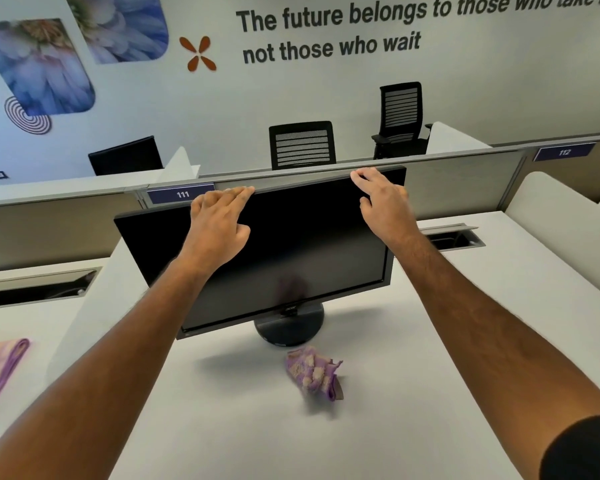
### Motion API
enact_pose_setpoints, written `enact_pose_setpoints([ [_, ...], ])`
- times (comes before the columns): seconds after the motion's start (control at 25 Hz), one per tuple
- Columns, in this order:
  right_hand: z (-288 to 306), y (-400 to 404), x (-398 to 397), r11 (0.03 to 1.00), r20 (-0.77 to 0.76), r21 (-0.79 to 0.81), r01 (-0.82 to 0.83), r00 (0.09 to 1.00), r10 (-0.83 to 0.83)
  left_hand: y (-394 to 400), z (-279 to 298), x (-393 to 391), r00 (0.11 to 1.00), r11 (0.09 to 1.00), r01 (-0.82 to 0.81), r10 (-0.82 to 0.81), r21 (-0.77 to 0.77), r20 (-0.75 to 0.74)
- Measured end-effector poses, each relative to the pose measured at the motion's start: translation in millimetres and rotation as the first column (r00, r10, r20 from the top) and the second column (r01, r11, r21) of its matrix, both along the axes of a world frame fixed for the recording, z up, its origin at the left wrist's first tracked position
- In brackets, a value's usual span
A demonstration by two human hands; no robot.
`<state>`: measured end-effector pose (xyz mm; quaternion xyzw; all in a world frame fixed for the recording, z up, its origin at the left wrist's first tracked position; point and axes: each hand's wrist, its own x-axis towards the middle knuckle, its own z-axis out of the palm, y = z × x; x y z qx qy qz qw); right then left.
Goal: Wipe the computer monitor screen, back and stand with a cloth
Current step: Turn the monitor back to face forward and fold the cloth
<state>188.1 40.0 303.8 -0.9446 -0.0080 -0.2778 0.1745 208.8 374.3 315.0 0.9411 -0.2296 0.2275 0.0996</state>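
The monitor's back was hidden from the camera and its round stand partly covered by the dark screen, which faced the person, tilted, its long axis running left to right across the white bench. The left hand and right hand reached to the top edge, fingers held straight and close together on the bezel. The crumpled purple cloth lay on the bench just before the stand, untouched by either hand.
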Motion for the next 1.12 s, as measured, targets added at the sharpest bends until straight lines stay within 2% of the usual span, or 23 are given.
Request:
enact_pose_setpoints([
  [0.12,-7.1,7.1,-11.5,0.997,-0.058,0.034,-0.063,0.996,0.065,0.0,-11.0,-5.7,1.000,1.000,0.000,0.000,0.021,0.009],
  [0.24,-45.2,27.7,-40.0,0.991,0.045,0.053,-0.120,0.992,0.117,3.3,-42.2,-28.8,0.999,1.000,-0.026,0.026,-0.006,0.043],
  [0.28,-66.7,35.7,-50.7,0.983,0.030,0.107,-0.150,0.989,0.148,4.6,-58.9,-41.0,0.999,0.999,-0.033,0.034,-0.042,0.033],
  [0.32,-90.1,44.1,-59.9,0.963,-0.042,0.205,-0.175,0.981,0.187,5.6,-77.6,-53.4,0.999,0.996,-0.033,0.034,-0.087,0.006],
  [0.4,-138.8,58.7,-76.0,0.900,-0.294,0.416,-0.133,0.917,0.271,4.8,-120.4,-77.1,0.995,0.986,-0.034,0.018,-0.165,-0.097],
  [0.48,-183.2,69.1,-88.7,0.845,-0.496,0.534,-0.024,0.801,0.336,4.1,-162.6,-98.1,0.972,0.979,-0.058,0.011,-0.194,-0.233],
  [0.56,-214.6,77.2,-102.0,0.811,-0.635,0.578,0.090,0.673,0.378,3.3,-198.7,-115.1,0.931,0.967,-0.113,0.023,-0.229,-0.364],
  [0.68,-241.4,86.1,-113.2,0.853,-0.762,0.499,0.155,0.548,0.346,-1.6,-241.8,-139.2,0.837,0.946,-0.214,0.049,-0.244,-0.544],
  [0.8,-252.0,96.7,-117.3,0.910,-0.825,0.390,0.142,0.492,0.277,-13.2,-267.5,-157.9,0.666,0.902,-0.341,0.034,-0.264,-0.746],
  [0.88,-259.7,101.2,-118.1,0.921,-0.852,0.358,0.155,0.457,0.255,-26.7,-273.3,-162.6,0.540,0.853,-0.424,-0.032,-0.305,-0.841],
  [1.0,-269.3,102.3,-122.5,0.888,-0.826,0.432,0.159,0.464,0.319,-46.5,-270.2,-163.9,0.418,0.681,-0.590,-0.201,-0.434,-0.886],
  [1.12,-268.9,102.0,-130.0,0.740,-0.716,0.638,0.213,0.517,0.469,-55.8,-266.1,-166.9,0.376,0.539,-0.690,-0.303,-0.483,-0.876],
])
